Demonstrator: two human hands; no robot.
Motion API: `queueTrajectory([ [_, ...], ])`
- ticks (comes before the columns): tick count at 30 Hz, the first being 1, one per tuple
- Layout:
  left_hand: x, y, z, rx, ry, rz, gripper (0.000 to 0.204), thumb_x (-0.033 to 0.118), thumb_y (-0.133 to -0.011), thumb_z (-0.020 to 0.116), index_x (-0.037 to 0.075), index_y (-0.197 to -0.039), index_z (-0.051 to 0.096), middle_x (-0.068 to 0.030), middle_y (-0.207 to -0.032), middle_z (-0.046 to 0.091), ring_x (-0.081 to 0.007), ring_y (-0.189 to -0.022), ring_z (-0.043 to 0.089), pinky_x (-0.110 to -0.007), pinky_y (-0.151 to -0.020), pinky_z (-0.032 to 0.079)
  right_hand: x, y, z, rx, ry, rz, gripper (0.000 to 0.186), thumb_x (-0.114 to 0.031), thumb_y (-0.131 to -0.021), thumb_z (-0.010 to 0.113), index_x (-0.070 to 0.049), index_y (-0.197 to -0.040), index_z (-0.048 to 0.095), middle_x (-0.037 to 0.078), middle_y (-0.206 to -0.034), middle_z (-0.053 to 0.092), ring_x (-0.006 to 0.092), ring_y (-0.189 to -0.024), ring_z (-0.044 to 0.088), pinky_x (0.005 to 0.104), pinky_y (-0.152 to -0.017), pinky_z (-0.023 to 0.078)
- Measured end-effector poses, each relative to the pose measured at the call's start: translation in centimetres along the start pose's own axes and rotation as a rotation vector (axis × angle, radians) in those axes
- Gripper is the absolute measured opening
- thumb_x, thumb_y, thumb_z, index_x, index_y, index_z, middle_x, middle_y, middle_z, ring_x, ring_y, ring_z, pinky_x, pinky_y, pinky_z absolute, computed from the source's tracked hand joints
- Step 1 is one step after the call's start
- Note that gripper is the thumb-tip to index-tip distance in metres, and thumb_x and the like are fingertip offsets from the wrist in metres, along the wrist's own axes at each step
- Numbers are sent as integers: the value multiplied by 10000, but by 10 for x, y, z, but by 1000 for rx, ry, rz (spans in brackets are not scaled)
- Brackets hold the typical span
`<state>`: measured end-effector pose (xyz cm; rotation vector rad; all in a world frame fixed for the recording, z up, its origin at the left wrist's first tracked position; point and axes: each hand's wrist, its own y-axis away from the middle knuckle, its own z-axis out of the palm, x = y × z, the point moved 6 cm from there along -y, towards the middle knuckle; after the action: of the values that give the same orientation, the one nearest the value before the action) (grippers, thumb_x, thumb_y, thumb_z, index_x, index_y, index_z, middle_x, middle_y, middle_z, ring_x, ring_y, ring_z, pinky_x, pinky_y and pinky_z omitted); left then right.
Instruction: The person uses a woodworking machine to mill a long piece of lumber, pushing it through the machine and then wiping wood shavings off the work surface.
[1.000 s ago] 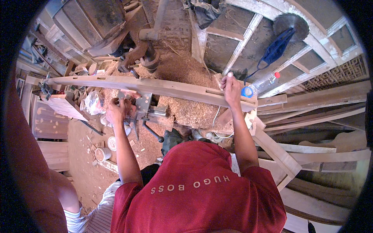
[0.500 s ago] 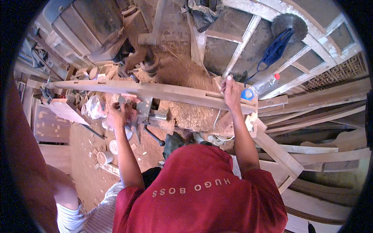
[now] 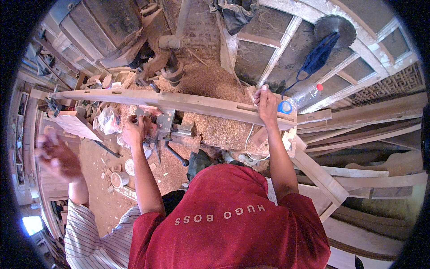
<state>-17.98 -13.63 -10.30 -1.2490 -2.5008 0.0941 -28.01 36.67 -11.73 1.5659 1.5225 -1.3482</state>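
A long pale wooden beam [image 3: 188,102] with slots cut in it lies across the bench from left to right. My right hand [image 3: 267,105] is closed over the beam's right end, thumb uppermost, beside a slot. Lower on the left, my left hand [image 3: 133,131] has its fingers curled at the side of a metal machine vise [image 3: 165,121]. What those fingers grip is hidden. A black crank handle [image 3: 175,152] sticks out from the vise toward me. Past the beam stands a machine part with a round metal tool head [image 3: 173,74].
At left, another person's hand [image 3: 60,159] hangs blurred above the floor, its sleeve striped. A clear bottle [image 3: 307,98] lies beyond the beam's right end. Wood shavings [image 3: 219,130] cover the bench. Several planks [image 3: 367,119] are stacked at right. White tubs [image 3: 119,179] stand on the floor.
The other person's arm, a large dark shape along the left edge before, has moved away from the camera; its hand and striped sleeve now show. My hands have stayed nearly in place.
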Motion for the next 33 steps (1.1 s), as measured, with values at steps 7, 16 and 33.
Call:
queueTrajectory([
  [7, -4, -2, 5, -10, 11, -10, 554, 590, -833, 641, 109, -1096, 724, -200, -1012, 718, -391, -936, 690, -489, -835, 530, 0, -1, 0, -3, -1, -26, 587, -457, -1054, 387, 25, -834, 640, 104, -672, 626, 179, -582, 633, 346, -582, 514],
  [16, -3, -1, 4, -7, -22, -25, 509, 560, -840, 644, 120, -1081, 728, -184, -1002, 723, -382, -923, 693, -481, -824, 534, -1, -1, 0, 13, 23, -45, 568, -437, -1056, 389, 13, -820, 644, 108, -670, 633, 188, -574, 639, 355, -584, 513],
  [33, 0, 0, -1, -20, -1, -30, 431, 487, -857, 647, 129, -1075, 743, -159, -1052, 725, -359, -955, 696, -465, -850, 537, 4, 0, 2, 10, -14, -49, 534, -420, -1055, 406, -8, -787, 614, 88, -626, 593, 202, -576, 612, 363, -585, 486],
])
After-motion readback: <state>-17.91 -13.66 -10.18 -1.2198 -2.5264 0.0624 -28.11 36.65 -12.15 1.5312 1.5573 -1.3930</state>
